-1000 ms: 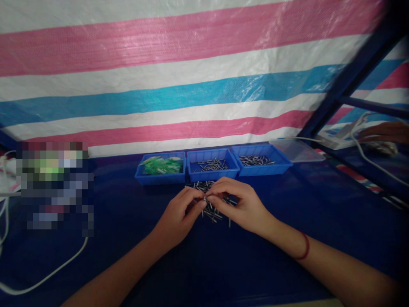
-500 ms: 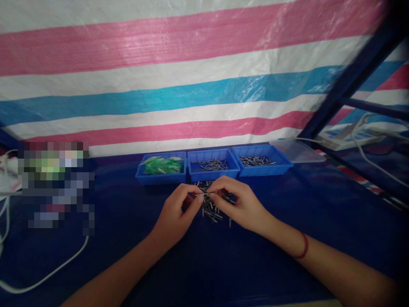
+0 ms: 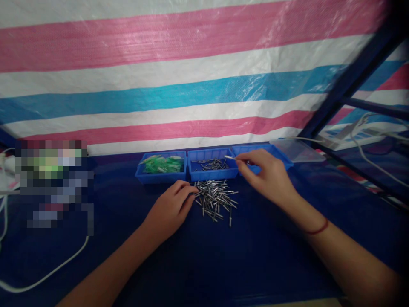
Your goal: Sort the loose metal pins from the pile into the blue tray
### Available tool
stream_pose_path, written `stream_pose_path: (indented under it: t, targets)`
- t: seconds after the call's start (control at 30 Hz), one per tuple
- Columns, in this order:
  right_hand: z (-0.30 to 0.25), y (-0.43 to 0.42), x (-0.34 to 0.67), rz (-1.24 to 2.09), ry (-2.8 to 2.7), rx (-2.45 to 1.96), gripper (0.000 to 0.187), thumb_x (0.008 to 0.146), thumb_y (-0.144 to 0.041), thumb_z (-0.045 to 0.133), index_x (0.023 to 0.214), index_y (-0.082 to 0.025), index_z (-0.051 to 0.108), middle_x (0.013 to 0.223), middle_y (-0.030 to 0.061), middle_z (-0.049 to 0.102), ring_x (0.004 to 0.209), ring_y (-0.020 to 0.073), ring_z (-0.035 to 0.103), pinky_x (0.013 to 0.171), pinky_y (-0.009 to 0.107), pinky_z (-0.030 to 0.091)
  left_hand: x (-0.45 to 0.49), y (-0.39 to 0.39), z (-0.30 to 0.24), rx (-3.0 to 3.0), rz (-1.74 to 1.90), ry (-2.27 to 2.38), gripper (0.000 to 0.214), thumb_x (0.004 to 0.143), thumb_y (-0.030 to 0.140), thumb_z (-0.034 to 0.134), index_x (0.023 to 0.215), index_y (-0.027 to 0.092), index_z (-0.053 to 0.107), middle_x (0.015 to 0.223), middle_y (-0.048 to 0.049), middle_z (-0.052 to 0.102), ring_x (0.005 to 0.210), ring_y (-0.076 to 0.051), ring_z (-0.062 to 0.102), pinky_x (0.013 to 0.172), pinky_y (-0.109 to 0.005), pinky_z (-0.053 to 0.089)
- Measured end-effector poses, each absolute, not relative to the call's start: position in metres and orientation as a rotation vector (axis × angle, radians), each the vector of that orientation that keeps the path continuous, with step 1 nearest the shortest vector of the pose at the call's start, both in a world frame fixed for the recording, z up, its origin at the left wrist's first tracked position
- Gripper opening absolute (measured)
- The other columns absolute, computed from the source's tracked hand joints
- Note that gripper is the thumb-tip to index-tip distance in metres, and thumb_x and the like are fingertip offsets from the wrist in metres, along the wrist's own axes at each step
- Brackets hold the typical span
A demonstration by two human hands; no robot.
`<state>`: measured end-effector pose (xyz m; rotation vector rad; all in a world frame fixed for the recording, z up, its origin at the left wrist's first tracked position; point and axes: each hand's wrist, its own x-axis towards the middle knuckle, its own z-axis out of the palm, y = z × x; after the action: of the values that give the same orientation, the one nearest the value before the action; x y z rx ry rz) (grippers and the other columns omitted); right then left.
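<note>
My right hand (image 3: 266,170) is raised over the right blue bin, thumb and forefinger pinching a blind rivet (image 3: 229,157). Its light, thicker end sticks out leftward past the fingertips. At the left edge of a loose pile of blind rivets (image 3: 217,198) lies my left hand (image 3: 174,202), fingers curled, thumb and forefinger nearly meeting. Whatever is between those two fingertips is too small to make out. Behind the pile, the middle blue bin (image 3: 212,175) contains several more rivets. My right hand covers most of the right blue bin (image 3: 286,160) and hides what it contains.
A third blue bin (image 3: 161,178) at the left contains green plastic packets (image 3: 164,164). A clear plastic sheet (image 3: 302,151) lies behind the right bin. White cable (image 3: 47,283) curves over the dark blue tabletop (image 3: 204,264) at left. A striped tarp (image 3: 159,100) hangs behind.
My hands were together above the pile, holding a thin rivet between them. The right has moved up and right with a rivet; the left has stayed near the pile's left edge, uncovering the pile.
</note>
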<state>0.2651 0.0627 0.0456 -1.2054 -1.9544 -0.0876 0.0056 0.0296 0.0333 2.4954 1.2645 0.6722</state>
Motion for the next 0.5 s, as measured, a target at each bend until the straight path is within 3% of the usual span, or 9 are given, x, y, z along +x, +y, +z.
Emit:
stream_pose_path:
  t: [0.13,0.27,0.37,0.5]
  targets:
    - [0.047,0.086,0.313,-0.401,-1.851,-1.548,0.016,0.081,-0.024,0.053,0.086,-0.018,0.066,0.075,0.0063,0.067,0.073,0.0241,0.059,0.071,0.036,0.045,-0.004,0.037,0.031,2.587,0.504,1.304,0.025,0.093,0.023,0.041,0.109,0.02,0.059,0.108,-0.0076,0.057,0.097,-0.02,0.058,0.089,-0.034,0.046]
    - [0.035,0.1,0.335,-0.5,-1.794,-1.694,0.033,0.079,-0.03,0.054,0.106,-0.012,0.061,0.073,0.0095,0.064,0.072,0.0277,0.059,0.07,0.039,0.043,-0.006,0.039,0.027,2.629,0.397,1.268,0.025,0.093,0.026,0.044,0.11,0.021,0.06,0.109,-0.0069,0.056,0.096,-0.02,0.058,0.087,-0.033,0.047]
    - [0.029,0.101,0.328,-0.493,-1.806,-1.69,0.041,0.08,-0.034,0.053,0.115,-0.011,0.056,0.077,0.0103,0.063,0.076,0.0288,0.058,0.071,0.039,0.043,-0.003,0.038,0.023,2.663,0.361,1.252,0.024,0.092,0.028,0.046,0.108,0.021,0.061,0.108,-0.0069,0.056,0.094,-0.019,0.058,0.084,-0.032,0.048]
    - [0.032,0.088,0.297,-0.322,-1.946,-1.483,0.034,0.083,-0.031,0.053,0.112,-0.014,0.056,0.077,0.0072,0.063,0.076,0.0255,0.058,0.074,0.038,0.043,0.003,0.036,0.021,2.685,0.364,1.258,0.02,0.092,0.029,0.048,0.1,0.021,0.064,0.104,-0.0066,0.058,0.092,-0.019,0.057,0.081,-0.031,0.047]
